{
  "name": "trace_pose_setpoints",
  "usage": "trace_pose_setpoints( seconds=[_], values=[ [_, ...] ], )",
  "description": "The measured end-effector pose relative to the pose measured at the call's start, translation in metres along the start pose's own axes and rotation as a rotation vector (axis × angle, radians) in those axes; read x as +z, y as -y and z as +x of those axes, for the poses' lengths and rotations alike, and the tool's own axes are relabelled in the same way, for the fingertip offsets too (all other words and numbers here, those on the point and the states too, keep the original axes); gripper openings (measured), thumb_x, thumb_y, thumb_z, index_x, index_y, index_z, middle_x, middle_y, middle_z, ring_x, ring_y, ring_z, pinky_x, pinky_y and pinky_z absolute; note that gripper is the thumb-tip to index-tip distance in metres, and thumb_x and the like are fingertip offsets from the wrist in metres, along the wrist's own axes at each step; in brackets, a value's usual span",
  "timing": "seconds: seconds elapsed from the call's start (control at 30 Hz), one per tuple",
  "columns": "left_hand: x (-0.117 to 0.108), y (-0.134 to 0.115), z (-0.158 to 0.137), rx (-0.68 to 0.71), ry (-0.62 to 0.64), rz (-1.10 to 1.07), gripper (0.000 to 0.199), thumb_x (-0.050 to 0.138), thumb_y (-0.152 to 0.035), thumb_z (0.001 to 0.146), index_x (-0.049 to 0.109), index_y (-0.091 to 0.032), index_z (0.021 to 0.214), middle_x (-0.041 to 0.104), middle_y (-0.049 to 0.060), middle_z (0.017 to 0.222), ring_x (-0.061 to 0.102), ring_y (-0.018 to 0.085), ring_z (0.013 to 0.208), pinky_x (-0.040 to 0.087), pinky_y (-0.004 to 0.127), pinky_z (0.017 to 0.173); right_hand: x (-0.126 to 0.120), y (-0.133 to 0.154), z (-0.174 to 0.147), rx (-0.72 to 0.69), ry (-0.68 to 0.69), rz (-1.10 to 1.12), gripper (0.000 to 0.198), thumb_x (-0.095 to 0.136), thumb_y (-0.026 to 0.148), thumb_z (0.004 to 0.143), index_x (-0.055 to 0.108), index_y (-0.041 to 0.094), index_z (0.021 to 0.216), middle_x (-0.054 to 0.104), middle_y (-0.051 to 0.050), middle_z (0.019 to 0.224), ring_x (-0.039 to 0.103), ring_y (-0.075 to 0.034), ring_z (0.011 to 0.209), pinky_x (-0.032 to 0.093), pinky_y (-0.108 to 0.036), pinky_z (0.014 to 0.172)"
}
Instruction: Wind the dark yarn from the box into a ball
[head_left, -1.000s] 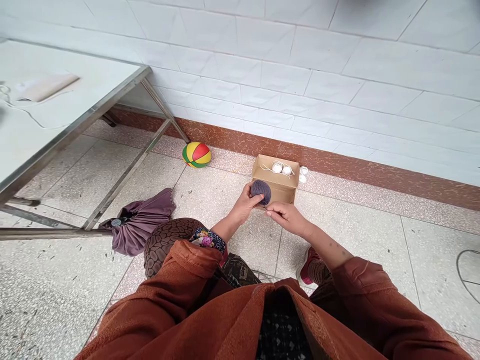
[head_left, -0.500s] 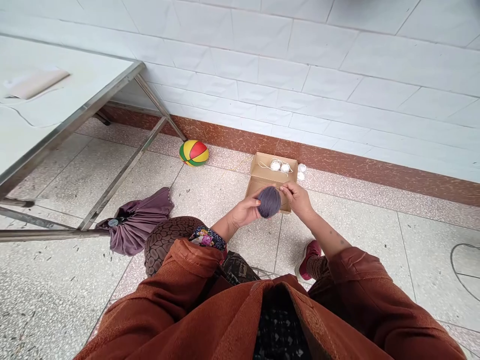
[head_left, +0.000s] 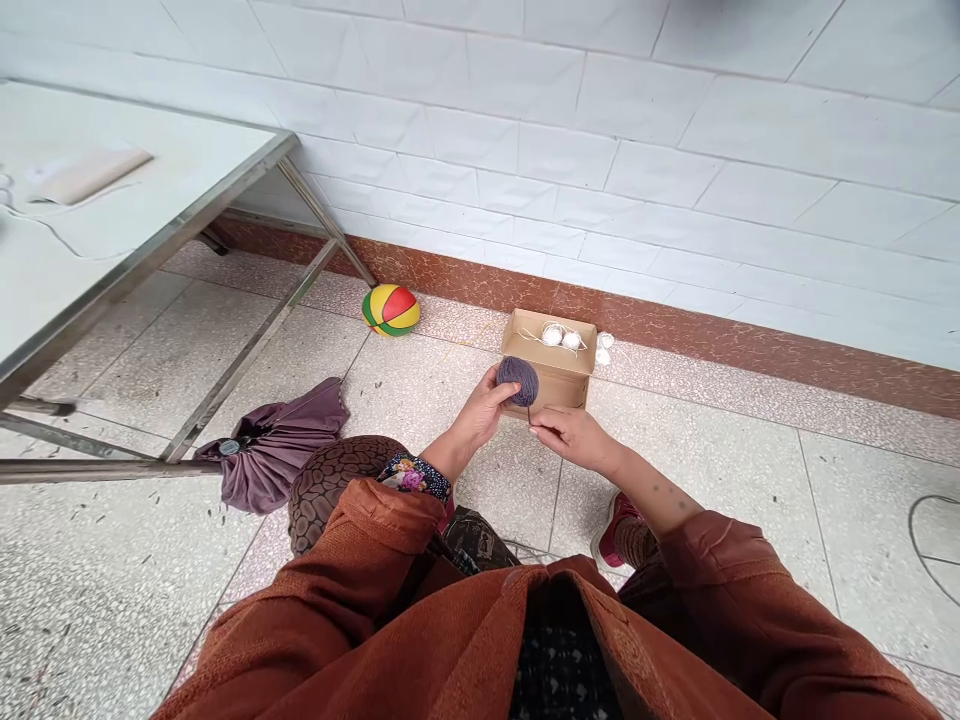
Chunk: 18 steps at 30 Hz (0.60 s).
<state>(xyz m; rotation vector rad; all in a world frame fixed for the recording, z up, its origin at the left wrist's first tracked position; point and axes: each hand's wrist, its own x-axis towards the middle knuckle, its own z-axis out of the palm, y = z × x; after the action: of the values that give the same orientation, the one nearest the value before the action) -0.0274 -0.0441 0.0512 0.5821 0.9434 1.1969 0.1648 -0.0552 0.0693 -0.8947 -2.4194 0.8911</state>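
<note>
A dark purple-grey ball of yarn (head_left: 519, 379) rests in my left hand (head_left: 484, 410), thumb across its front and fingers behind it. Just below and to the right, my right hand (head_left: 574, 437) pinches a short stretch of yarn strand (head_left: 529, 412) that runs down from the ball. Behind both hands an open cardboard box (head_left: 564, 388) lies on the floor. Two small white yarn balls (head_left: 553, 334) with loose strands are in its far part, by the raised lid. More white yarn (head_left: 604, 341) sits just outside the box's right side.
A multicoloured ball (head_left: 391, 309) lies by the leg of a metal-framed table (head_left: 247, 150) at the left. A folded purple umbrella (head_left: 281, 440) is on the floor beside my knee. The tiled wall (head_left: 637, 130) rises behind the box. A cable (head_left: 919, 545) loops at the right.
The yarn ball in my left hand has moved left and slightly up, and turned. My right hand has come down and left, drawing the strand below the ball.
</note>
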Motion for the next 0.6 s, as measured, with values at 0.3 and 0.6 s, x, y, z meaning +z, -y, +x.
trace_pose_setpoints(
  seconds=[0.3, 0.6],
  values=[
    [-0.001, 0.006, -0.003, -0.062, 0.225, 0.303, 0.062, 0.074, -0.018, 0.065, 0.061, -0.020, 0.126, 0.066, 0.007, 0.117, 0.057, 0.026, 0.113, 0.040, 0.041, 0.102, -0.029, -0.007, 0.008, 0.126, -0.308, 0.066, 0.026, 0.050, 0.040, 0.098, 0.070, 0.025, 0.091, 0.071, -0.005, 0.087, 0.064, -0.021, 0.082, 0.049, -0.034, 0.079],
    [0.004, -0.002, -0.017, -0.214, 0.561, -0.034, 0.069, 0.076, -0.026, 0.069, 0.057, -0.024, 0.135, 0.060, 0.011, 0.134, 0.056, 0.030, 0.120, 0.044, 0.039, 0.095, -0.004, -0.041, 0.008, 0.319, -0.379, 0.040, 0.028, 0.047, 0.037, 0.100, 0.063, 0.022, 0.084, 0.066, -0.005, 0.082, 0.062, -0.022, 0.081, 0.047, -0.032, 0.075]
  ],
)
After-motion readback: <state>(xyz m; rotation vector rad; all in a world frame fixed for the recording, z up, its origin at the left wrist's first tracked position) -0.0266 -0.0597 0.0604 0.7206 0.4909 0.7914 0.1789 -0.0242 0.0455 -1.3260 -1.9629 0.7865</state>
